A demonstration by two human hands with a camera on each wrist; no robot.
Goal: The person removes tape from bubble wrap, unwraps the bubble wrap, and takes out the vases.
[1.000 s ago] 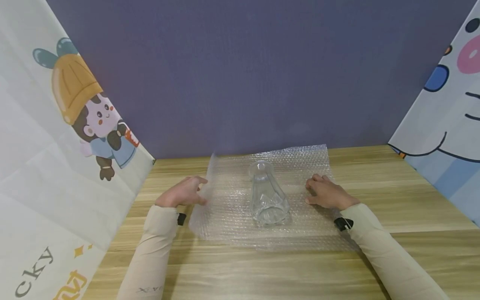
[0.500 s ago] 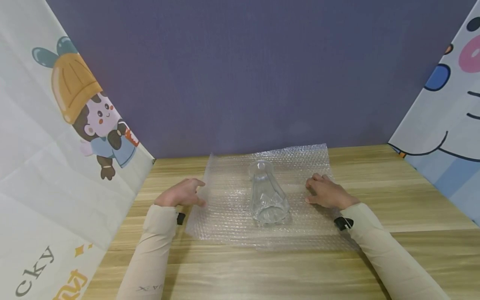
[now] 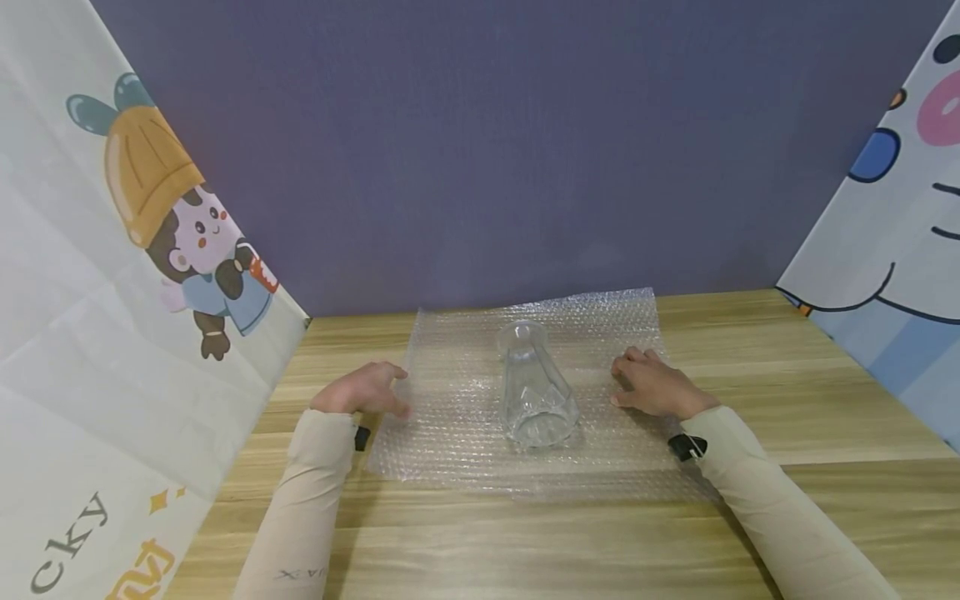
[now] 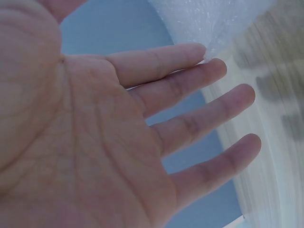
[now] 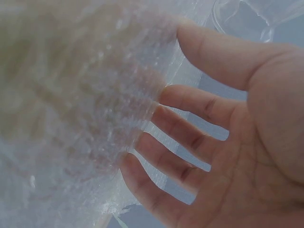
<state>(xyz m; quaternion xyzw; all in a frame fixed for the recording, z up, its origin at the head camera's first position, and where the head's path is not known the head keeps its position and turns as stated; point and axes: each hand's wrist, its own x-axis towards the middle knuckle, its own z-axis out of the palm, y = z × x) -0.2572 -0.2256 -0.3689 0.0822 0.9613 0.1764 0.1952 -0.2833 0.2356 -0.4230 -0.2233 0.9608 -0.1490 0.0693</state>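
A clear glass vase (image 3: pixel 536 387) lies on its side on a sheet of bubble wrap (image 3: pixel 450 433), its wide end toward me. My left hand (image 3: pixel 363 389) is at the sheet's left edge. In the left wrist view the fingers (image 4: pixel 204 121) are straight and spread, and a corner of bubble wrap (image 4: pixel 213 19) shows near the tips. At the sheet's right side, my right hand (image 3: pixel 656 385) rests with fingers slightly bent. Its fingertips (image 5: pixel 166 95) touch the bubble wrap (image 5: pixel 71 118) in the right wrist view, where part of the vase (image 5: pixel 237 16) also appears.
A wood-grain table (image 3: pixel 525 550) carries the sheet. Behind it stands a dark purple-blue wall panel (image 3: pixel 480 150). Printed cartoon cloths (image 3: pixel 90 292) slope up at the left and right sides.
The bubble wrap's left edge has settled flatter and spread a little leftward. My left hand has shifted only slightly. The vase and my right hand stay where they were.
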